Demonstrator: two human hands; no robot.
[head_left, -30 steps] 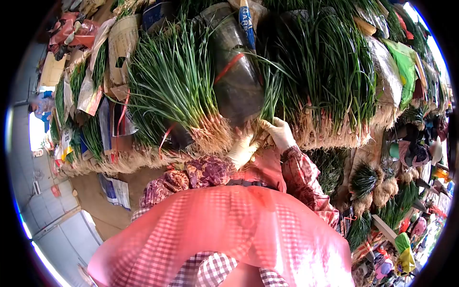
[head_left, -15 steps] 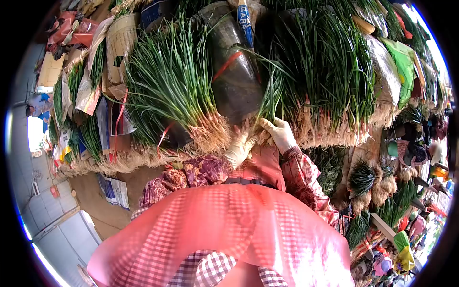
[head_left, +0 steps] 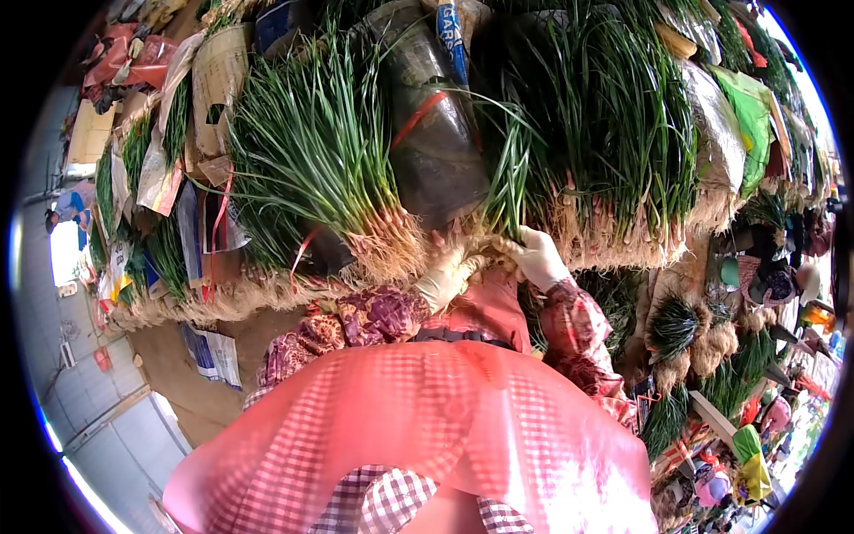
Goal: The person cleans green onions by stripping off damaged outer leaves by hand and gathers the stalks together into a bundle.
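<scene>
Largest of all, your glossy pink-red plastic apron [head_left: 400, 409] spreads at 6 o'clock below your hands. At 1 o'clock stands the broad, dense row of dark green, long-leaved plants [head_left: 614, 116], its pale roots fringing the edge nearest you. At 10 o'clock lies the fanned heap of bright green plants [head_left: 325, 147], its light brown roots pointing toward you. Between the two, at 11 o'clock, the dark, shiny plastic sheet [head_left: 436, 169] slopes down toward you. The thing you are working on is smaller: the slim bunch of narrow green leaves [head_left: 509, 182], rising at 12 o'clock with its base at your fingers. Your pale-gloved left hand [head_left: 445, 278] curls inward at that base, and your pale-gloved right hand [head_left: 541, 258] bends in from 3 o'clock to meet it. Both are partly closed, fingertips nearly together; you can't tell from here which one bears the bunch, or how tightly. The step in hand looks like close finger work at the root end. The next move probably calls for one hand steadying the base while the other works lightly, keeping the leaves unbent.
</scene>
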